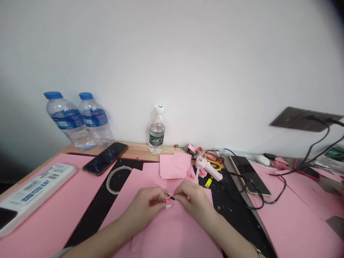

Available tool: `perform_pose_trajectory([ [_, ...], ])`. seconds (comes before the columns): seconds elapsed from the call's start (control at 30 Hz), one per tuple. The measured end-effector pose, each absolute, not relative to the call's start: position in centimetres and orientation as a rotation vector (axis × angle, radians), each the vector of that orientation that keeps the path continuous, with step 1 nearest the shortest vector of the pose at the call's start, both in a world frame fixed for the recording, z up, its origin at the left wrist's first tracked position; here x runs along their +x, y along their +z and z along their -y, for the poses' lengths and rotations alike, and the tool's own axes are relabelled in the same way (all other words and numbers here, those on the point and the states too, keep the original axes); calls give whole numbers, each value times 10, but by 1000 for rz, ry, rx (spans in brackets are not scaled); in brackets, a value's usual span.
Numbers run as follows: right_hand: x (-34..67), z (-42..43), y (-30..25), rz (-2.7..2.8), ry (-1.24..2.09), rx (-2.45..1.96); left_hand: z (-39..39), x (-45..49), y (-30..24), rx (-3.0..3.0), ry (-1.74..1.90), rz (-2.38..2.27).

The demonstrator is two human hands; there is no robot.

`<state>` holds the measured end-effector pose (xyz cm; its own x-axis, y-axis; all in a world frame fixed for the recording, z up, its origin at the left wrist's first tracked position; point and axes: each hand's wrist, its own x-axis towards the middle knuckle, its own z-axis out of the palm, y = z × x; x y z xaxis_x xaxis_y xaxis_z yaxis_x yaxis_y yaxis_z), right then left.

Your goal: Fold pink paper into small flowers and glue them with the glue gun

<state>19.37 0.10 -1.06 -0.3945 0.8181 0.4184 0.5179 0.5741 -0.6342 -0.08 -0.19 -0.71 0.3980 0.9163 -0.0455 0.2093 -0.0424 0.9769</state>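
Note:
Both hands meet over a pink paper sheet point(172, 229) at the front of the table. My left hand point(146, 206) is closed, pinching a small rolled pink paper piece point(168, 200). My right hand point(192, 197) is closed too, its fingertips pinching the same piece together with a thin dark tool, whose tip shows between the hands. Just beyond the hands lie a stack of small pink paper squares point(174, 165), finished pink paper roses point(191, 175) and a white glue gun point(208, 167).
Two large water bottles point(77, 122) and a small one point(157, 132) stand by the wall. A phone point(105, 158) and a white power strip point(29, 191) lie left. Right: another phone point(251, 173), black cables point(271, 193), scissors point(213, 157), wall socket point(303, 119).

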Motion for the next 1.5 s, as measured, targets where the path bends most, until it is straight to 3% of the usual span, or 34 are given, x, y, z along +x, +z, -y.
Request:
perform_pose_trajectory([
  [1.5,192,5,-13,2177,463,-1081,2,-2,-12,1616,786,-1035],
])
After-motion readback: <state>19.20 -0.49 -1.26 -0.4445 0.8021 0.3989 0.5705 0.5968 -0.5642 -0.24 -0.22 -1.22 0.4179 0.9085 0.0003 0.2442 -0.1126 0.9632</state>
